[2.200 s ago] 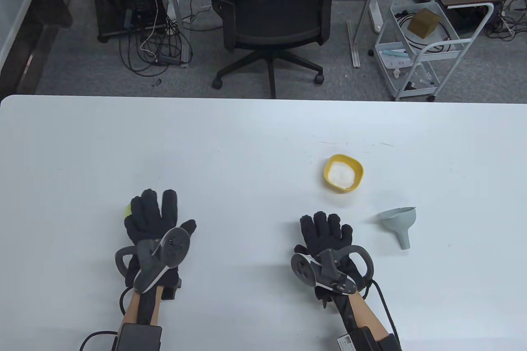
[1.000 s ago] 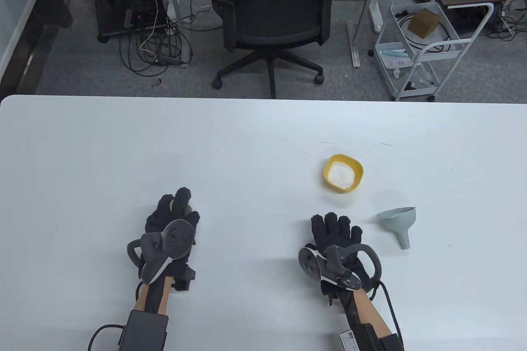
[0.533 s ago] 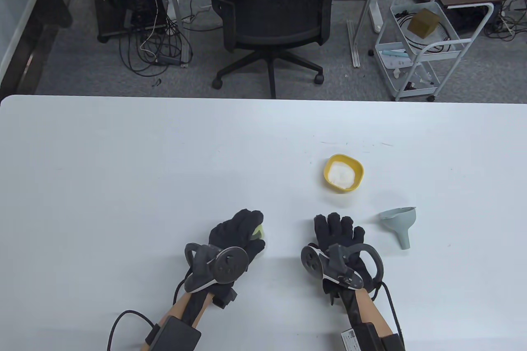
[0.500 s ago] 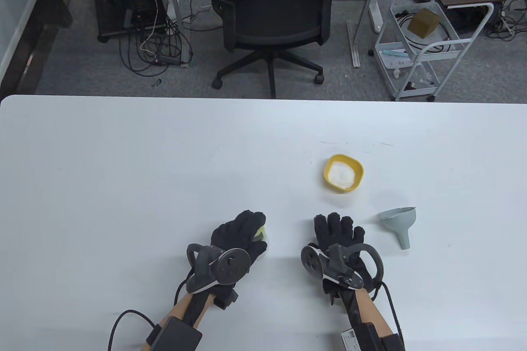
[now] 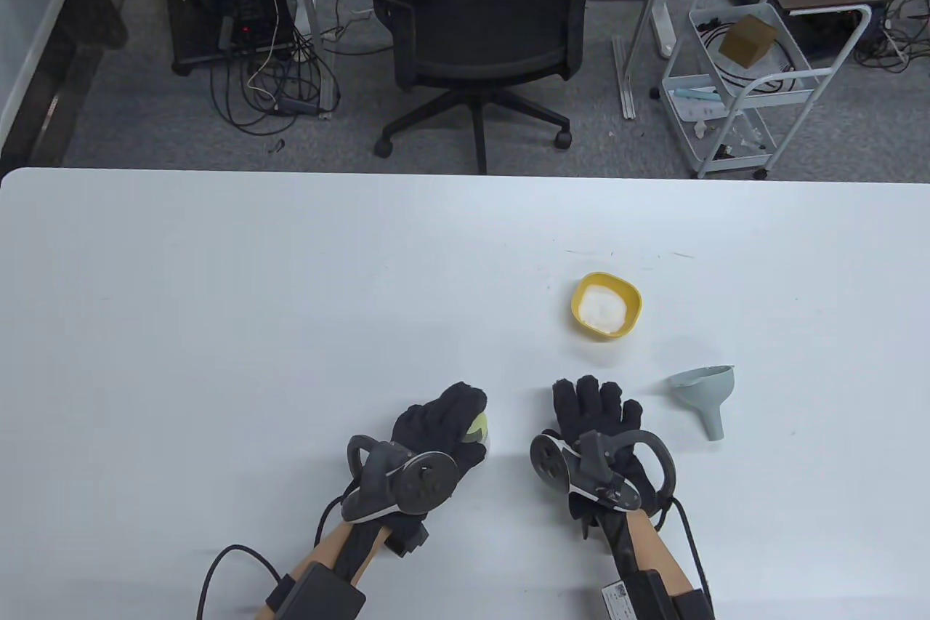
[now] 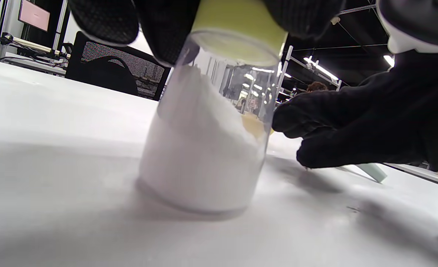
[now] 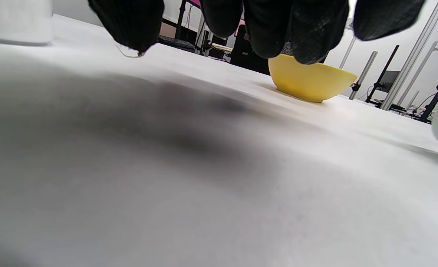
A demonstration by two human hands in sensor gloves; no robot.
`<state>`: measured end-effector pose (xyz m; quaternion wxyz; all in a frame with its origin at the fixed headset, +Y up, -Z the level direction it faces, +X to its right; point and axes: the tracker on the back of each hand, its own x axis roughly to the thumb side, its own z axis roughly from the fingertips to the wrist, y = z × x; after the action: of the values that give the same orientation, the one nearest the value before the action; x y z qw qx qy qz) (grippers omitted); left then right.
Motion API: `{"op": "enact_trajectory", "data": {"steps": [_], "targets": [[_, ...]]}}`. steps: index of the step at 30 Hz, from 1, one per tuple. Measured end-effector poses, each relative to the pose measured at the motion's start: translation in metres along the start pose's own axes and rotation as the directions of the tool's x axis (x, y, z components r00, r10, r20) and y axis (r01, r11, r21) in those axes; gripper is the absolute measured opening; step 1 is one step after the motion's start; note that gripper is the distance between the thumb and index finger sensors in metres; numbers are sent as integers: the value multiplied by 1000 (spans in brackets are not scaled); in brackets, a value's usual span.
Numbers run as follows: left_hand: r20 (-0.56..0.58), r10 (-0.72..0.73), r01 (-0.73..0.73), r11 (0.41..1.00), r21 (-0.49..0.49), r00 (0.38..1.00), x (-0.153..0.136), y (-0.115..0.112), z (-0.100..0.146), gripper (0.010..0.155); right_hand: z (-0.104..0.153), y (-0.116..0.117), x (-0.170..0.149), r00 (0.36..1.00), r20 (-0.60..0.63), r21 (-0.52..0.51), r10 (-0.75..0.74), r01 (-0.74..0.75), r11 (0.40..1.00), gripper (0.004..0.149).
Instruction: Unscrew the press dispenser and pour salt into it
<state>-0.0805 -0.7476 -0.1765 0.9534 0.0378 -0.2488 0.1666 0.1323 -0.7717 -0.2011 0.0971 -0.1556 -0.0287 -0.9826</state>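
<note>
The left hand (image 5: 436, 431), gripping the press dispenser (image 6: 207, 133) by its green cap (image 5: 476, 426), has slid it in beside the flat, empty right hand (image 5: 596, 424), with salt bowl (image 5: 606, 305) and funnel (image 5: 706, 395) beyond, ready for unscrewing.

From the table view, my left hand (image 5: 436, 424) covers the press dispenser (image 5: 477, 427); only a sliver of its yellow-green cap (image 5: 476, 425) shows. In the left wrist view, the cap's top is cut off by the upper edge and wrapped by my fingers (image 6: 104, 16). The funnel (image 6: 369, 171) there is mostly hidden behind my right hand (image 6: 359, 126). In the right wrist view, my fingertips (image 7: 300, 26) mask the yellow bowl's (image 7: 311, 83) far rim, and the near worktop (image 7: 167, 185) is blurred.
</note>
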Motion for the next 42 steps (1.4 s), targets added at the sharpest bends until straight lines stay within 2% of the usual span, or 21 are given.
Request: {"op": "enact_trajectory", "data": {"steps": [6,9,12,15,17,20,26,28,31,39,42], "targets": [[-4,40,-40,999,-2,999,-4,6,0,88,-1,0,2,998,23,25,-60,59,998,76],[-9,88,-88,996,2,996,-9,13,1,90,-3,-2,7,971,112,100,-212,201,974,89],[1,139,-139,990,-16,990,-13,18,1,90,-8,-4,17,884,196,200,-423,386,900,104],[14,178,-177,984,-31,984,-15,18,0,89,-16,-4,26,748,196,292,-633,572,767,112],[19,197,-196,980,-33,980,-17,18,0,89,-23,-3,30,688,193,299,-700,638,710,114],[29,201,-199,978,-56,979,-16,17,0,88,-31,-1,35,651,188,339,-735,660,671,110],[56,160,-153,982,-113,985,-12,15,-2,85,-33,5,41,670,200,240,-715,674,699,87],[58,147,-139,983,-121,987,-11,14,-2,82,-32,6,44,668,209,205,-714,684,700,87],[55,135,-128,985,-117,989,-11,14,-2,81,-31,5,46,699,217,181,-681,657,732,88],[52,71,-65,991,-113,996,-11,17,-2,81,-31,6,46,715,213,166,-665,645,746,89],[47,56,-48,986,-158,997,-12,21,-7,82,-31,6,47,722,210,162,-659,639,752,89]]}}
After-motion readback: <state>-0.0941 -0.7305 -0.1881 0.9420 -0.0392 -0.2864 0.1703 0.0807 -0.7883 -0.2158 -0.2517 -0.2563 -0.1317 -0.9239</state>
